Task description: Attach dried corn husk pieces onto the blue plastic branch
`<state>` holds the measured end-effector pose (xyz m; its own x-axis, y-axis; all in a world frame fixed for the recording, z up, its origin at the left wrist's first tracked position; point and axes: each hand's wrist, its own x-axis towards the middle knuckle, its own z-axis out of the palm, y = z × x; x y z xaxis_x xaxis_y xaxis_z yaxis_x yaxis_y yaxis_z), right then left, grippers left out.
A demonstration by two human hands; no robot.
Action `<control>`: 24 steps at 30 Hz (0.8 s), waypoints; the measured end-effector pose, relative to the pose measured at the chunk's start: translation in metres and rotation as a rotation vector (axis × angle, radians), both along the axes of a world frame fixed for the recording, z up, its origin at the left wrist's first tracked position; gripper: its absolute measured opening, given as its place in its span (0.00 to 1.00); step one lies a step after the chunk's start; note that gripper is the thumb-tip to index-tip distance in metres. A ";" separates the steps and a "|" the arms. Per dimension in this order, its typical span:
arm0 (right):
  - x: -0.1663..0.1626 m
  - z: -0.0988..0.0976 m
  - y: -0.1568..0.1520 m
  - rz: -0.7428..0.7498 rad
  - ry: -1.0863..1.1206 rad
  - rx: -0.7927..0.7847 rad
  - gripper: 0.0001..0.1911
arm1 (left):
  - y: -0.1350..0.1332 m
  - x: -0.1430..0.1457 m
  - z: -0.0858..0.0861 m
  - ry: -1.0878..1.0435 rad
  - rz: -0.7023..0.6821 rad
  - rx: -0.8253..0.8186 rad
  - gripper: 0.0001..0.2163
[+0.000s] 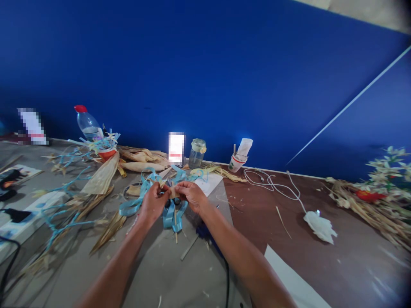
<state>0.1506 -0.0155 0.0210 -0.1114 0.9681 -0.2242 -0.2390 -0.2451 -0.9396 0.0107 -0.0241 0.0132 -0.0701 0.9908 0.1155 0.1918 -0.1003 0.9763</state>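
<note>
My left hand (155, 201) and my right hand (193, 197) meet over the grey table, fingertips pinched. Between them is a small strip of dried husk (174, 191), held from both sides. Loops of light blue ribbon (173, 220) lie under and around the fingers, and more blue ribbon spreads beside my left hand. A thin pale stick (176, 237) pokes out below the ribbon. Small dark round parts show under the fingers; I cannot make out what they are. By my right forearm lies a dark blue tool (203, 231), partly hidden by the arm.
A glass jar (197, 155), a paper cup (237, 162) and a bottle (88, 124) stand along the blue wall. Dried husks (144, 167) lie behind the hands. To the left are blue-wrapped branches (61, 226) and a power strip (38, 218); to the right, a white cable (298, 199).
</note>
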 end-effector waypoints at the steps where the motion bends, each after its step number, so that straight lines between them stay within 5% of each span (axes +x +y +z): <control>1: 0.000 0.000 0.000 0.000 0.004 0.000 0.05 | 0.000 0.001 0.001 -0.014 0.012 -0.011 0.10; 12: -0.001 0.004 -0.004 0.095 -0.124 0.016 0.12 | 0.003 0.001 -0.002 -0.130 0.032 -0.032 0.17; 24: 0.001 0.004 -0.002 -0.017 -0.060 0.004 0.07 | 0.002 0.003 -0.001 -0.145 0.019 -0.054 0.15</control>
